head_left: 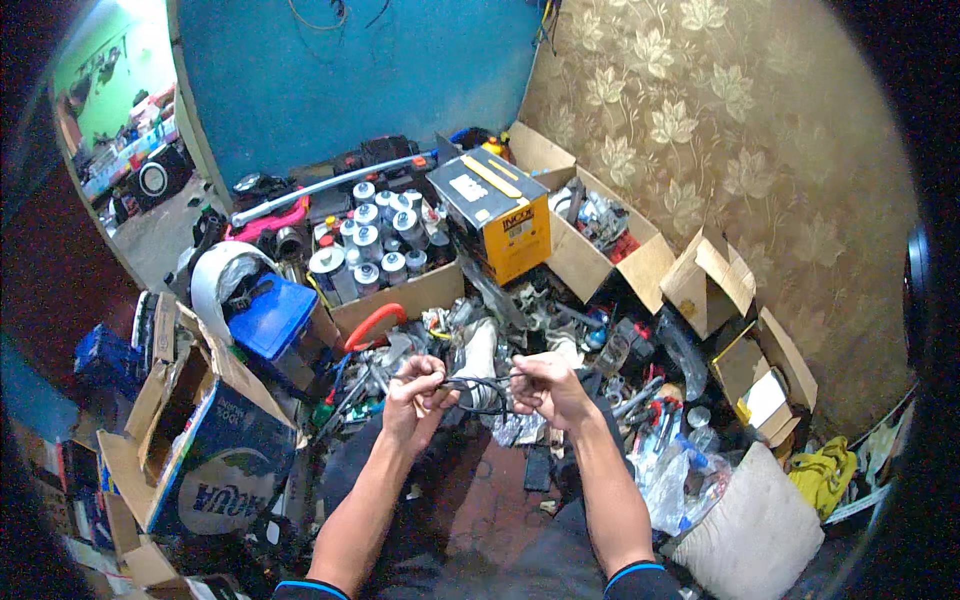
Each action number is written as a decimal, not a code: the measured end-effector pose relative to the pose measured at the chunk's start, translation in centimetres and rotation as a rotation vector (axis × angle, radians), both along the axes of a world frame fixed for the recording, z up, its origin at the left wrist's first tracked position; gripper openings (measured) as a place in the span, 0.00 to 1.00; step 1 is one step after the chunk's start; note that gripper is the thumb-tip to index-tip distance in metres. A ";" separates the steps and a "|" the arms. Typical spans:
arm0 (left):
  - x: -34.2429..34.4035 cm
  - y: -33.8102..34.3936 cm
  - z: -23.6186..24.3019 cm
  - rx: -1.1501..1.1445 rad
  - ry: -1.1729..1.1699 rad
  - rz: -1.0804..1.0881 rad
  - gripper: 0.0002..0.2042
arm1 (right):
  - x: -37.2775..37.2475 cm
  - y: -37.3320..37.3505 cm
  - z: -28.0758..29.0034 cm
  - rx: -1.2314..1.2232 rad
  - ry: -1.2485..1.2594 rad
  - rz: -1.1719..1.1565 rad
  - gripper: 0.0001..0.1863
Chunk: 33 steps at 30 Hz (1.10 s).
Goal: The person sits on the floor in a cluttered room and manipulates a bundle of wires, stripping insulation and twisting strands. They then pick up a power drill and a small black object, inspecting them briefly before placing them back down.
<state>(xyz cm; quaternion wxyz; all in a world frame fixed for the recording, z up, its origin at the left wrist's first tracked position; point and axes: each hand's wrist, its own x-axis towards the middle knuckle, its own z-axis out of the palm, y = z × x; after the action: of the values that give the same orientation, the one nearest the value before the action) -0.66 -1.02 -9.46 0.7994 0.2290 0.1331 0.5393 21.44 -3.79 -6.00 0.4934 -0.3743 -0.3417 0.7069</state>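
Between my two hands a thin black cable (484, 382) hangs in loose loops. My left hand (413, 392) pinches one side of it between thumb and fingers. On the other side my right hand (546, 386) has its fingers closed on the same cable. Both hands are raised in front of me, above my knees. Beyond the cable lies a pale cloth-like roll (477, 350) amid mixed metal parts. A curved orange-red handle (375, 326) sticks up to the left of my left hand.
A cardboard box (400, 302) of capped cylinders stands ahead, beside a yellow-black box (517, 243). Left are a blue lidded bin (273, 317) and a blue printed carton (228, 462). At right, open cartons (708, 284), plastic bags (668, 492) and a pale cushion (755, 528) crowd the floor.
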 end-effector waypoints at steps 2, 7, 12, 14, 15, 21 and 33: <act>0.7 -0.6 -0.3 0.050 0.154 0.091 0.07 | -1.4 -0.4 0.7 0.110 -0.600 0.059 0.15; 1.2 -0.5 -0.2 0.139 0.277 0.160 0.08 | -0.1 0.5 -0.9 0.180 -0.421 -0.149 0.13; 1.2 -0.4 0.2 -0.173 -0.060 0.080 0.05 | 0.6 0.1 0.1 0.112 0.580 -0.383 0.14; 0.8 -0.3 0.8 -0.256 -0.048 0.113 0.06 | 0.9 -0.6 0.4 0.214 0.268 -0.305 0.15; 0.5 -0.1 0.4 -0.190 0.009 0.114 0.08 | 0.8 -0.2 0.3 0.258 -0.177 -0.311 0.17; 0.5 -0.2 -0.3 0.091 0.146 0.080 0.17 | -0.3 -0.3 0.8 0.150 -0.652 0.007 0.15; 0.8 0.3 -0.7 -0.193 -0.182 0.072 0.09 | 2.6 1.0 -0.2 0.317 -0.085 -0.709 0.06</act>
<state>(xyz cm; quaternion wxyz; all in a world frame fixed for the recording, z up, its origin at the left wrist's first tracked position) 0.10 -0.74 -10.18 0.8065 0.0960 0.1193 0.5711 24.00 -2.75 -6.24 0.7442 -0.4173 -0.3161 0.4149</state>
